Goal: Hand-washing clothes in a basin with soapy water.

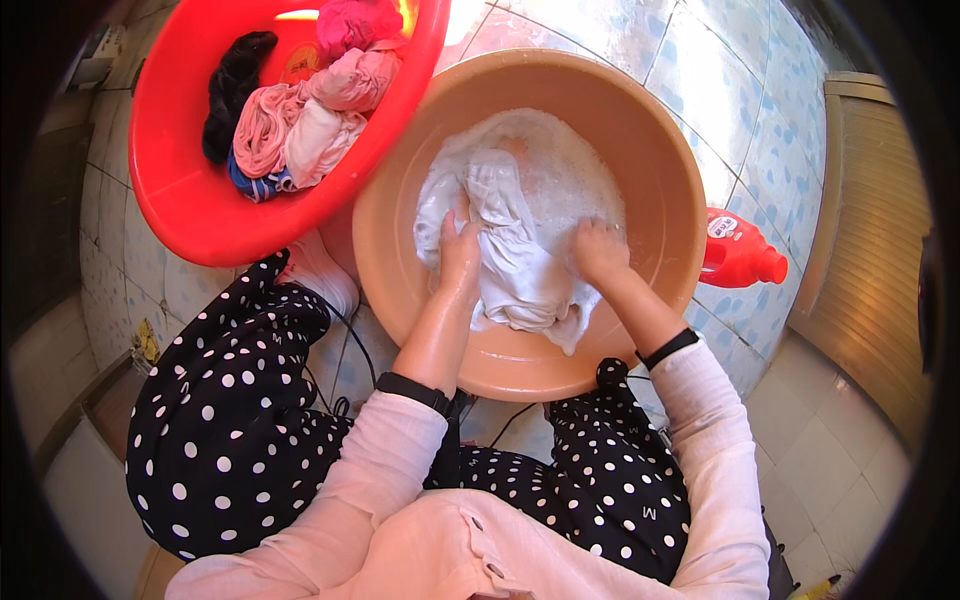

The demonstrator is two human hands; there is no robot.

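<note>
A wet white garment [517,262] lies bunched in soapy water [574,176] inside an orange-brown plastic basin [660,142]. My left hand [460,251] grips the garment at its left side, thumb up, with the other fingers partly hidden by the fabric. On the right, my right hand [598,251] reaches down into the suds beside the cloth. Its fingertips are under the foam, so whether they hold any fabric cannot be seen. One corner of the garment rests against the basin's near inner wall.
A red plastic basin [169,165] at upper left overlaps the brown one's rim and holds pink, black and blue clothes [270,124]. A red detergent bottle [739,251] lies on the tiled floor [772,150] at right. Black cables [356,337] run near my feet.
</note>
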